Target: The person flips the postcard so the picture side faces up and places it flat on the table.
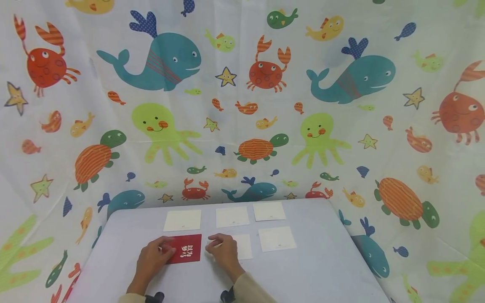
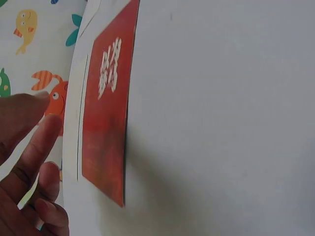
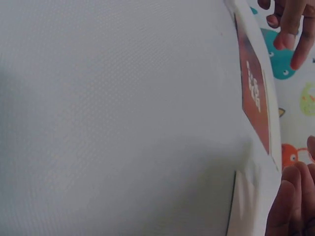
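Note:
A red card with white characters lies flat on the table, printed side up. My left hand hovers at the card's left edge, overlapping it in the head view. The left wrist view shows that hand's fingers loosely bent and apart from the card, gripping nothing. Just right of the red card is my right hand, its fingers relaxed and nothing held. Beneath and beyond it lies a cream card, partly covered by the hand.
Three cream cards, at left, middle and right, form the back row. Another cream card lies front right. The table is white, with a sea-animal curtain behind it.

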{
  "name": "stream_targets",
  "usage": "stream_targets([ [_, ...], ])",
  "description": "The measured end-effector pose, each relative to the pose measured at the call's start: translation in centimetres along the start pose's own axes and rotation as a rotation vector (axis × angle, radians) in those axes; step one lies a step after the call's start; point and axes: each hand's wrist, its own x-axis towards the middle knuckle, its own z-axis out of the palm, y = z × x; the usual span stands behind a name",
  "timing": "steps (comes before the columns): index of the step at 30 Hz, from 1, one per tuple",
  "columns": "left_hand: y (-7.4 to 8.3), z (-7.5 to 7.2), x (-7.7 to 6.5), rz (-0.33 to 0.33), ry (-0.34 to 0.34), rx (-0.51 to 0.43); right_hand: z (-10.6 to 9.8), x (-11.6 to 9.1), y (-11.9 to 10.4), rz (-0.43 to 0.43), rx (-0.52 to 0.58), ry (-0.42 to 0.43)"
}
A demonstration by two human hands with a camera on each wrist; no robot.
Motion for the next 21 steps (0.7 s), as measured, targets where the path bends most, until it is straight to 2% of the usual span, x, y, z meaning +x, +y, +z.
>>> stream_targets([
  [13,3.0,2.0,-0.3,0.069,-0.021,-0.020,-2.0,-0.1,-0.4,-0.012,0.004,0.017],
  [21,4.7,3.1,-0.2,0.133,0.007,-0.062,-3.3,0.1,-0.4,-0.034,0.024,0.030],
])
